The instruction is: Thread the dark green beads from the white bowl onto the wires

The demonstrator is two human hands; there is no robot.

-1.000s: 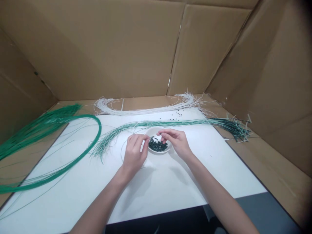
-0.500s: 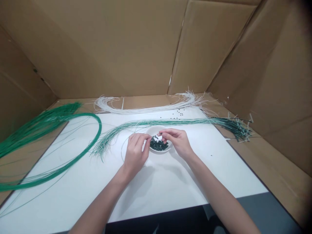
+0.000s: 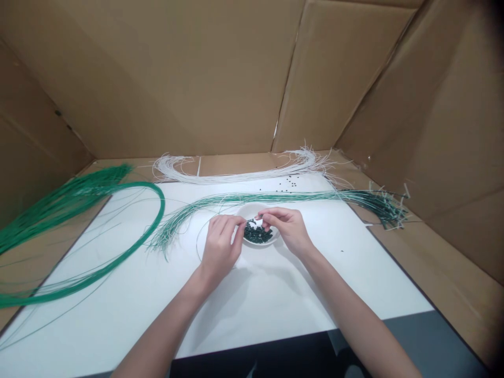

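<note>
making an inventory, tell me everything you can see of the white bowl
The white bowl is round, shallow and smooth, plastic or ceramic by its look. It sits upright on the white tabletop, between left hand and right hand, which partly hide it; whether they touch it is unclear. Small dark bead-like pieces lie inside, mostly toward the near side.
</note>
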